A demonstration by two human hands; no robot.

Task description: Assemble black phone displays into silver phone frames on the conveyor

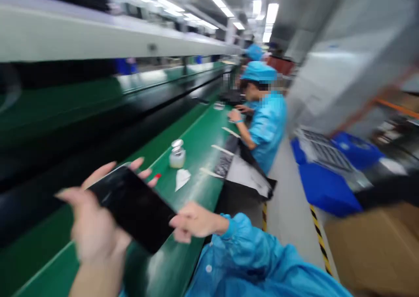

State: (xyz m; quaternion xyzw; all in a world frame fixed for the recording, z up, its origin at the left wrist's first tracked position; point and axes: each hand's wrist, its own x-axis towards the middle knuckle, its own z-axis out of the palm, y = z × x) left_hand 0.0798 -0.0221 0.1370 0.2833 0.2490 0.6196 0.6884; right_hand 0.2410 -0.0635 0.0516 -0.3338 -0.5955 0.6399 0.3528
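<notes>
A black smartphone (137, 207) is held tilted above the green bench, its dark, glossy face toward me. My left hand (94, 223) wraps round it from the left, with fingertips showing past its far edge. At the phone's near right end, my right hand (196, 220) is closed with thumb and fingers pinched at the edge. Whether a thin film is also between those fingers cannot be made out. Beyond the phone, a small white pump bottle (177, 154) stands on the bench, with a crumpled white wipe (182, 179) beside it.
The green bench (199, 157) runs away from me below a long white shelf (98, 35). A black-and-white bag (245, 172) hangs at its right edge. Farther along, a co-worker in blue (268, 118) bends over the bench. Blue bins (324, 188) and a cardboard box (373, 249) stand right.
</notes>
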